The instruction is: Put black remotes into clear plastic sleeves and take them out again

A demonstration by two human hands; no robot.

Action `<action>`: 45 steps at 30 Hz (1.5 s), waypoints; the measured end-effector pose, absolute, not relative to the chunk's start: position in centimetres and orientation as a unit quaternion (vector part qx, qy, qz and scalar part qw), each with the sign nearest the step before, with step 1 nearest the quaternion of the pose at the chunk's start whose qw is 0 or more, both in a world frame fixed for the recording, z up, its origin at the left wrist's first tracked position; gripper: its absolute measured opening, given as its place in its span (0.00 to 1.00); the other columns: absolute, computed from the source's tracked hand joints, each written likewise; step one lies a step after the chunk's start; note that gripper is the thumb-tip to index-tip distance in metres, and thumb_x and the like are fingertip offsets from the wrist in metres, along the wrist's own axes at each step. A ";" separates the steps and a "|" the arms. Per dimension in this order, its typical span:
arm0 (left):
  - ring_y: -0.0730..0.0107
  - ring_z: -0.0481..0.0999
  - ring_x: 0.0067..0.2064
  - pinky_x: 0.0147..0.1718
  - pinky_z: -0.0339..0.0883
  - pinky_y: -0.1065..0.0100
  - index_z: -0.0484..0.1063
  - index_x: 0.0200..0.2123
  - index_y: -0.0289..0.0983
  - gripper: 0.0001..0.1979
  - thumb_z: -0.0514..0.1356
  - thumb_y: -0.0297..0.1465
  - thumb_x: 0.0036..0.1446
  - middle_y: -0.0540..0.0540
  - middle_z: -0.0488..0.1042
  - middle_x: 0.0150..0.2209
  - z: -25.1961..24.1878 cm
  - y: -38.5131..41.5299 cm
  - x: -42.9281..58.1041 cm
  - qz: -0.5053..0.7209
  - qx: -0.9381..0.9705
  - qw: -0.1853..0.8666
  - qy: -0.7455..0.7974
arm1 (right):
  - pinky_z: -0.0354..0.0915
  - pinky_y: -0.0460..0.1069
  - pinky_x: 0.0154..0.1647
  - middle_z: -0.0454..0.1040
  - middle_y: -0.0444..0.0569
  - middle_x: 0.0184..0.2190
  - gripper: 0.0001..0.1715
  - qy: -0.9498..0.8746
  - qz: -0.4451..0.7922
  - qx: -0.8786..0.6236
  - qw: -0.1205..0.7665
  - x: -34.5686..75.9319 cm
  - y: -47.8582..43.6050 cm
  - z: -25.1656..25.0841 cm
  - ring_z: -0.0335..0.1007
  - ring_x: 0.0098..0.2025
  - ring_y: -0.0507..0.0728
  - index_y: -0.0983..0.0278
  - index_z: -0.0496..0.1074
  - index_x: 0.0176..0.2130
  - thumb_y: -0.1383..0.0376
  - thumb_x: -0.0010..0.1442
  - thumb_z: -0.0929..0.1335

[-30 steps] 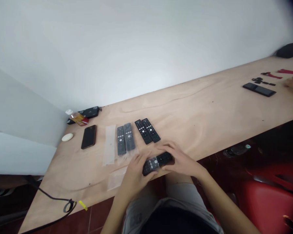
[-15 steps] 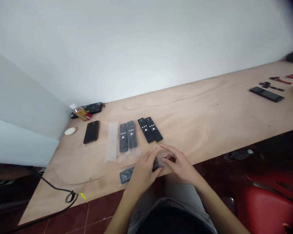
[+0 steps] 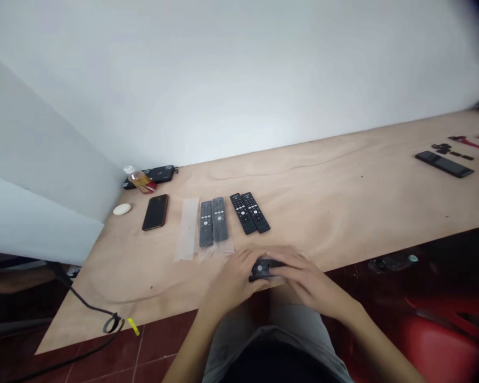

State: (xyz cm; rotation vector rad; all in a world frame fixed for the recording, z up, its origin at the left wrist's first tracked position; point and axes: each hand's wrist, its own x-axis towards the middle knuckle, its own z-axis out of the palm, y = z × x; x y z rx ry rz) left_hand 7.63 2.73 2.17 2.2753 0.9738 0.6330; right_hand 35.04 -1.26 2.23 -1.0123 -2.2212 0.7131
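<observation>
A dark remote control [image 3: 261, 269] lies sideways between my two hands at the table's front edge, its ends covered by my fingers. My left hand [image 3: 239, 276] is closed round its left part. On its right part, my right hand [image 3: 301, 274] is closed with the fingers across the top. Beyond my hands, a pair of bare black remotes [image 3: 250, 213] lie side by side. Left of these are a remote in a clear sleeve [image 3: 206, 223] and another sleeved remote [image 3: 220, 219]. A flat, whitish plastic sleeve [image 3: 187, 229] lies beside them.
On the left are a black phone [image 3: 155, 212], a white round object [image 3: 122, 209], a bottle [image 3: 141, 181] and a black box [image 3: 162, 174]. Another dark phone-like device [image 3: 444, 164] lies far right near small red items. A cable [image 3: 88, 306] hangs at the left edge; a red chair [image 3: 443, 346] stands lower right.
The sleeved remote under my hands has shifted right, and its left end no longer sticks out past my left wrist. My right hand's fingers now lie over it. The view has tilted slightly.
</observation>
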 end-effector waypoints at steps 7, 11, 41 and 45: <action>0.43 0.64 0.74 0.70 0.64 0.34 0.78 0.62 0.44 0.16 0.59 0.32 0.74 0.40 0.74 0.67 -0.2 5.7 1.6 0.311 0.800 0.081 0.506 | 0.66 0.67 0.72 0.68 0.51 0.74 0.38 -0.865 0.221 -0.390 0.223 33.5 -3.8 0.9 0.63 0.72 0.67 0.56 0.67 0.72 0.79 0.69 0.62; 0.42 0.69 0.72 0.68 0.69 0.36 0.80 0.59 0.42 0.15 0.60 0.32 0.73 0.39 0.77 0.65 -2.6 6.4 0.1 0.321 0.790 0.041 0.521 | 0.68 0.69 0.68 0.67 0.53 0.74 0.37 -0.874 0.175 -0.407 0.197 29.7 -3.6 1.0 0.66 0.69 0.70 0.58 0.65 0.73 0.76 0.70 0.64; 0.49 0.75 0.61 0.62 0.72 0.44 0.76 0.60 0.42 0.15 0.62 0.30 0.72 0.38 0.77 0.57 -0.7 5.1 1.1 0.377 0.771 0.059 0.511 | 0.71 0.65 0.65 0.69 0.59 0.65 0.17 -0.814 0.214 -0.460 0.283 29.8 -1.7 0.0 0.69 0.65 0.68 0.56 0.76 0.60 0.63 0.74 0.69; 0.52 0.76 0.58 0.60 0.73 0.48 0.75 0.61 0.44 0.17 0.65 0.32 0.70 0.40 0.77 0.55 0.2 4.3 1.1 0.381 0.805 0.095 0.444 | 0.68 0.67 0.69 0.71 0.56 0.66 0.29 -0.782 0.293 -0.459 0.305 34.5 -2.3 0.5 0.66 0.69 0.68 0.52 0.67 0.69 0.67 0.72 0.69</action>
